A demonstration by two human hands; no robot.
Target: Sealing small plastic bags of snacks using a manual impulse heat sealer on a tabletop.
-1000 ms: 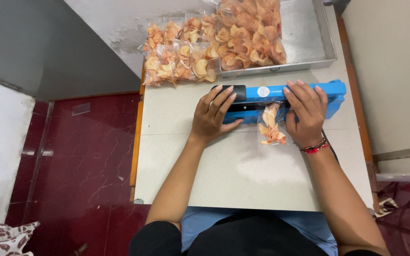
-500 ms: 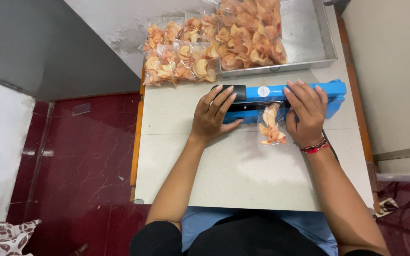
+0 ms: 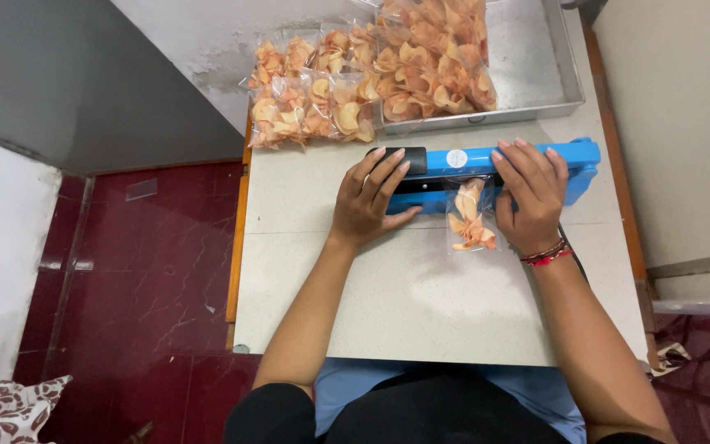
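Observation:
A blue bar-shaped heat sealer [image 3: 573, 160] lies across the far part of the white table [image 3: 421, 304]. My left hand [image 3: 369, 200] rests flat on its black left end, fingers spread. My right hand [image 3: 531, 193] presses flat on the blue bar. A small clear bag of orange chips [image 3: 470, 224] sticks out from under the bar between my hands, its mouth clamped in the sealer. Neither hand grips anything.
A metal tray [image 3: 536, 74] at the back holds a heap of orange chips [image 3: 433, 57]. Several filled clear bags [image 3: 306, 99] lie left of it. Red floor tiles [image 3: 149, 271] lie to the left, a wall to the right.

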